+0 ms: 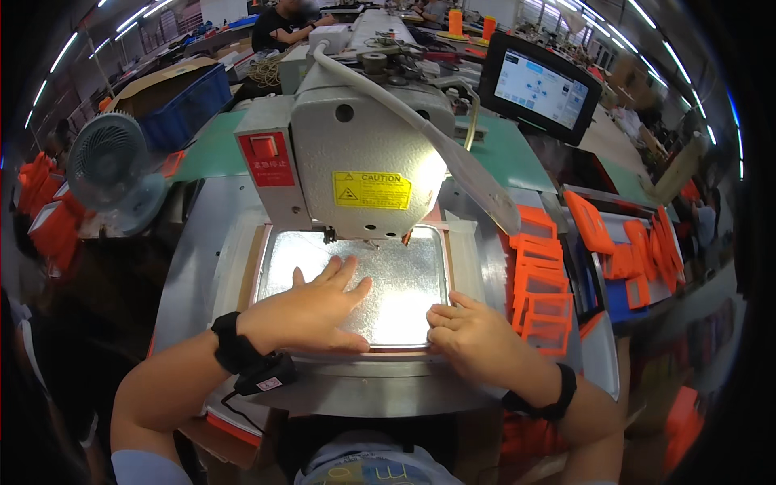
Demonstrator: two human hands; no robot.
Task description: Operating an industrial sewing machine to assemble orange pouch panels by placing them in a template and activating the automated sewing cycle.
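Observation:
My left hand (315, 303) lies with spread fingers on a shiny silver sheet (396, 283) set inside a rectangular frame (446, 267). Its thumb reaches the near edge of the sheet. At the frame's near right corner is my right hand (469, 335), its fingers curled in against the edge; whatever they pinch is hidden. Just beyond my fingers stands the large grey head of a sewing machine (364, 145), its lower parts hanging over the far side of the sheet. Both wrists wear black bands.
Orange mesh-windowed pieces (541, 283) overlap in a row on the right. Further right, more orange pieces (638, 250) lie in a tray. A screen (537, 85) stands at the back right. On the left are a fan (107, 158) and a blue crate (186, 101). A person (279, 28) sits beyond.

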